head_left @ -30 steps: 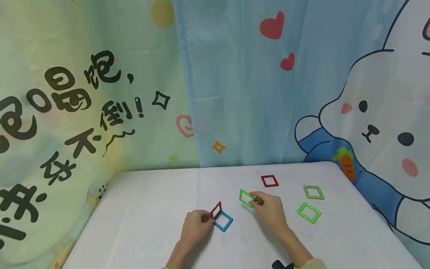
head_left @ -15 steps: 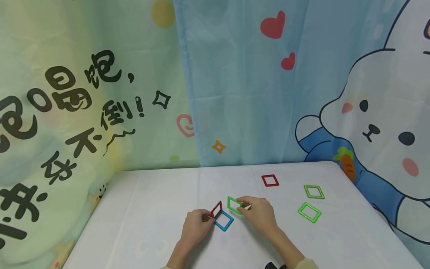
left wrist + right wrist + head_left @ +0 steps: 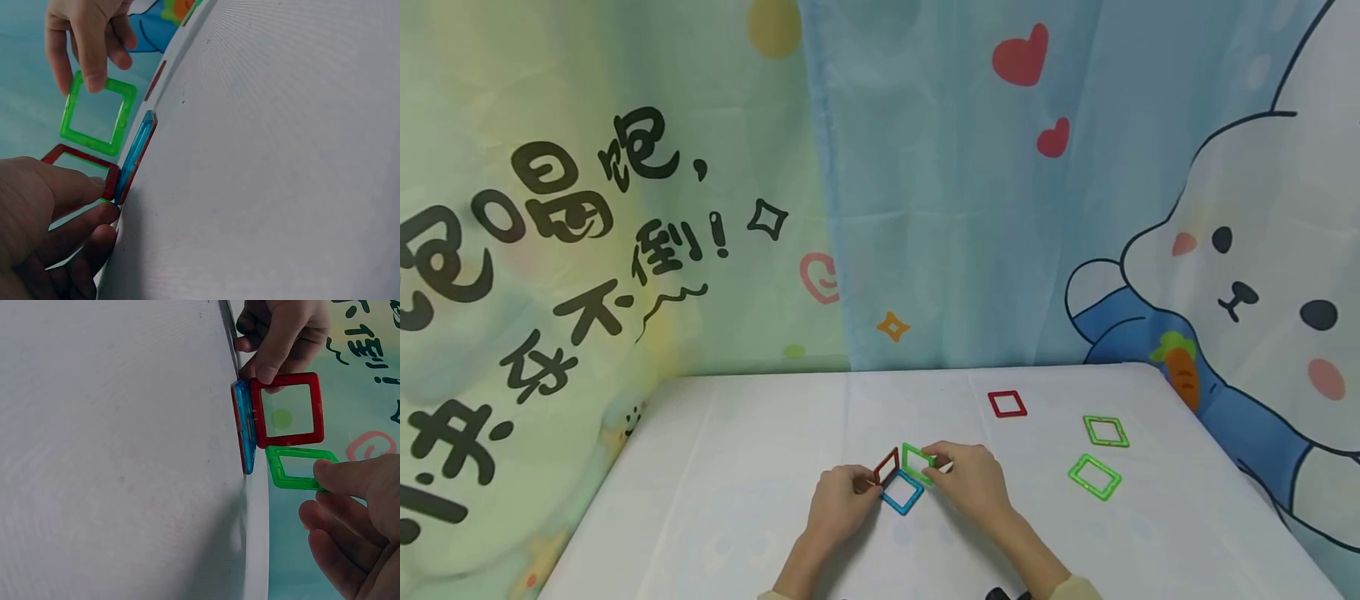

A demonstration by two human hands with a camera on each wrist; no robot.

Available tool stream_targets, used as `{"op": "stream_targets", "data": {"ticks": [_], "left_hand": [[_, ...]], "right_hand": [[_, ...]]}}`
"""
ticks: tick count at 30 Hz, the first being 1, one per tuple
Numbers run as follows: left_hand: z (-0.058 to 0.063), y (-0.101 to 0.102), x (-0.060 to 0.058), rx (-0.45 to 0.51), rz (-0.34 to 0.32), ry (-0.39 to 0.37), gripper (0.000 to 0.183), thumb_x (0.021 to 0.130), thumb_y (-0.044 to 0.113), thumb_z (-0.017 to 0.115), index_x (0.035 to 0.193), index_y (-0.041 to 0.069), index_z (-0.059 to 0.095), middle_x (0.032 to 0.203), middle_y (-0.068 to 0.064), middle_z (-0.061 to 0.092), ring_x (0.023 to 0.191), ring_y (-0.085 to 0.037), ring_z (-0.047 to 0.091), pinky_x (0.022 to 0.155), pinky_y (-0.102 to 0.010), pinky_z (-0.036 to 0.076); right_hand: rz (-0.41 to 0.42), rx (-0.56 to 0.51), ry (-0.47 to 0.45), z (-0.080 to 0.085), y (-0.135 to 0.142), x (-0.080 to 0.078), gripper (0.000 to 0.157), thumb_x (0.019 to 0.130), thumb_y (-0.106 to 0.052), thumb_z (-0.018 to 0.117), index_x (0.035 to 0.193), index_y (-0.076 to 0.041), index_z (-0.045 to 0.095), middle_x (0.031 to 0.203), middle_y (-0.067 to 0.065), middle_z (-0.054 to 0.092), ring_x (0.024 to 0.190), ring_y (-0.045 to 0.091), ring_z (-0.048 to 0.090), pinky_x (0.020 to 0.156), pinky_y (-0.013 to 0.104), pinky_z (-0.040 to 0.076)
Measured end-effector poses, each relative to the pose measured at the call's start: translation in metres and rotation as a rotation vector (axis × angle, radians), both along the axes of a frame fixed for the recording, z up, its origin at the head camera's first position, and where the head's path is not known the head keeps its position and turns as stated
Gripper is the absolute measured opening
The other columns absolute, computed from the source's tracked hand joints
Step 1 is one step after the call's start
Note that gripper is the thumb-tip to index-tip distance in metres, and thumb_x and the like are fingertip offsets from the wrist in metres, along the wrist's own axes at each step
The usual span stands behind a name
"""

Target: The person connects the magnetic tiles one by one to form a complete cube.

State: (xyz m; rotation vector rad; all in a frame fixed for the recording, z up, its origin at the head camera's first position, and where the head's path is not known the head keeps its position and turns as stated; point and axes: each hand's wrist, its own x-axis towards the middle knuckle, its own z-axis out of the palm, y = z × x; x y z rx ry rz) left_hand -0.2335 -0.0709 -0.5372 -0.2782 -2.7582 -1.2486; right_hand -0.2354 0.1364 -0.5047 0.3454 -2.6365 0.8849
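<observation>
A blue square magnetic tile (image 3: 135,159) lies flat on the white table, with a red edge showing beneath it. Along its left side stands a red square tile (image 3: 317,409), pinched between thumb and fingers of my left hand (image 3: 838,504). My right hand (image 3: 973,487) pinches a green square tile (image 3: 89,142) by one edge and holds it upright at the blue tile's far side. The green tile is very close to the red one; whether they touch I cannot tell.
A loose red tile (image 3: 1011,414) lies toward the back of the table (image 3: 760,417). Two green tiles, one farther back (image 3: 1101,418) and one nearer (image 3: 1087,487), lie to the right. A printed curtain (image 3: 940,208) hangs behind. A black object (image 3: 997,593) shows by the right wrist.
My right hand has carried the green tile leftward and slightly nearer, up to the red and blue tiles. The left hand stays in place with the red tile. The view has shifted slightly.
</observation>
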Motion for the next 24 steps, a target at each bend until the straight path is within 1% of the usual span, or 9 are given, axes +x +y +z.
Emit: {"op": "stream_targets", "data": {"ticks": [4, 6, 11, 18, 24], "left_hand": [[-0.0011, -0.0003, -0.0014, -0.004, -0.002, -0.010, 0.006, 0.081, 0.013, 0.077, 0.086, 0.009, 0.075, 0.070, 0.008, 0.066, 0.061, -0.004, 0.058, 0.057, -0.026, 0.047], [-0.0018, -0.0005, -0.0025, -0.007, -0.002, -0.016, 0.006, 0.082, 0.013, 0.077, 0.086, 0.010, 0.075, 0.070, 0.009, 0.066, 0.061, -0.003, 0.058, 0.058, -0.026, 0.047], [-0.0019, -0.0012, -0.0042, -0.006, -0.004, -0.008, 0.007, 0.082, 0.014, 0.077, 0.087, 0.009, 0.075, 0.069, 0.009, 0.066, 0.061, -0.003, 0.058, 0.058, -0.026, 0.048], [-0.0034, -0.0018, -0.0029, 0.014, -0.024, 0.021, 0.007, 0.081, 0.012, 0.076, 0.087, 0.008, 0.075, 0.069, 0.008, 0.067, 0.061, -0.003, 0.060, 0.057, -0.026, 0.049], [-0.0027, -0.0011, -0.0013, 0.026, -0.030, 0.021, 0.006, 0.081, 0.011, 0.076, 0.086, 0.008, 0.074, 0.070, 0.007, 0.067, 0.061, -0.004, 0.060, 0.057, -0.027, 0.049]], "right_hand": [[0.001, 0.007, -0.011, -0.0025, -0.0020, -0.0006, 0.025, 0.071, -0.013, 0.086, 0.093, -0.016, 0.077, 0.073, -0.005, 0.070, 0.058, 0.005, 0.060, 0.059, 0.029, 0.049], [0.005, 0.003, -0.014, -0.0024, -0.0028, -0.0008, 0.024, 0.071, -0.012, 0.086, 0.093, -0.016, 0.076, 0.072, -0.005, 0.070, 0.058, 0.005, 0.060, 0.056, 0.027, 0.048], [0.021, -0.008, 0.002, -0.0005, -0.0039, -0.0005, 0.024, 0.071, -0.011, 0.086, 0.092, -0.016, 0.076, 0.072, -0.004, 0.070, 0.058, 0.006, 0.062, 0.054, 0.026, 0.047], [0.021, 0.001, -0.010, 0.0009, -0.0037, 0.0015, 0.024, 0.070, -0.012, 0.086, 0.091, -0.019, 0.076, 0.071, -0.007, 0.069, 0.060, 0.006, 0.062, 0.054, 0.025, 0.046], [0.030, 0.010, -0.024, 0.0007, -0.0037, 0.0030, 0.024, 0.072, -0.013, 0.086, 0.092, -0.020, 0.075, 0.071, -0.007, 0.069, 0.060, 0.006, 0.062, 0.054, 0.026, 0.047]]}}
